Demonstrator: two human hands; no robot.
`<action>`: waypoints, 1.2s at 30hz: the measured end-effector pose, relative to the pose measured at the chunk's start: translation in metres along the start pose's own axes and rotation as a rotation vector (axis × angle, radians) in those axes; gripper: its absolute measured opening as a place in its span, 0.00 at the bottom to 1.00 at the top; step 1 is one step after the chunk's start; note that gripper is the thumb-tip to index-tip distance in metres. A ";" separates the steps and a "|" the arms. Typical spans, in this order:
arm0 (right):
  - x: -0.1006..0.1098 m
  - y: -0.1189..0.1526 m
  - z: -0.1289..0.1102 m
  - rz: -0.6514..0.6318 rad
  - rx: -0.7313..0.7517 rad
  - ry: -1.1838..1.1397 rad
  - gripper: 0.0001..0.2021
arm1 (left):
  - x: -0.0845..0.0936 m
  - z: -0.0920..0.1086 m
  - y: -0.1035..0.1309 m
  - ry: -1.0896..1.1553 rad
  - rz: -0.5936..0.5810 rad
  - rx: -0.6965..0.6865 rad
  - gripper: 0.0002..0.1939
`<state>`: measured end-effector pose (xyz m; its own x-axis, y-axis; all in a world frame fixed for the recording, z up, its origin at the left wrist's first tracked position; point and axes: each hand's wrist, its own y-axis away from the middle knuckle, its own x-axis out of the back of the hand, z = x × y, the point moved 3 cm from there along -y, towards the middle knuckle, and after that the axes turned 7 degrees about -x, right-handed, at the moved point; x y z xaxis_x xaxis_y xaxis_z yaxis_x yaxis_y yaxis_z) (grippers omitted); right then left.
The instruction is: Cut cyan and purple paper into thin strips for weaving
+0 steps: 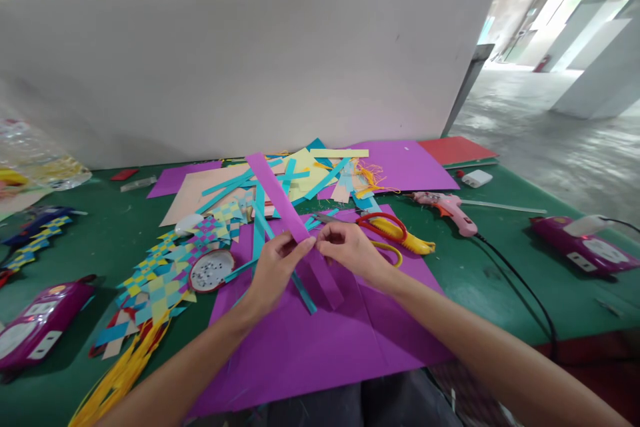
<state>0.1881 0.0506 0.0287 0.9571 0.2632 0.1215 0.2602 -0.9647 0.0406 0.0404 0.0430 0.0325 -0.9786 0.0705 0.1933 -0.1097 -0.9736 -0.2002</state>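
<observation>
Our two forearms (445,317) slant inward, left hand (276,264) pinching one purple paper strip (286,208); we cannot tell whether right hand (350,248) grips; one glue gun (450,211) at three o'clock.

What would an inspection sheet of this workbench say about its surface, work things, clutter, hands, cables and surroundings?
Surface: green tabletop, partly covered by a purple sheet at the front.
Job's things: purple strip, tilted over the sheet; scissors to its right.
Clutter: loose teal strips and woven checkered bands.
Hands: left hand grips the purple strip; right hand has fingertips at its edge, grip unclear.
Cables: black cord runs from the pink glue gun toward the front edge.
Surroundings: white panel behind; grey floor at right.
</observation>
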 end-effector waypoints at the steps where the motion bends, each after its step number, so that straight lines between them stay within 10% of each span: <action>1: -0.001 0.000 0.001 -0.016 -0.019 -0.032 0.03 | 0.000 -0.001 0.000 0.000 0.000 0.004 0.11; 25: -0.013 0.012 0.011 -0.145 -0.342 -0.257 0.04 | 0.031 -0.007 -0.024 0.485 0.299 0.113 0.08; 36: 0.007 0.011 0.005 -0.254 -0.264 -0.098 0.04 | 0.055 -0.007 -0.035 0.569 0.549 0.033 0.09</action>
<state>0.1979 0.0418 0.0249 0.8775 0.4791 -0.0203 0.4607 -0.8305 0.3130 -0.0107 0.0822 0.0430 -0.8311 -0.3307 -0.4472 0.4113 -0.9066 -0.0940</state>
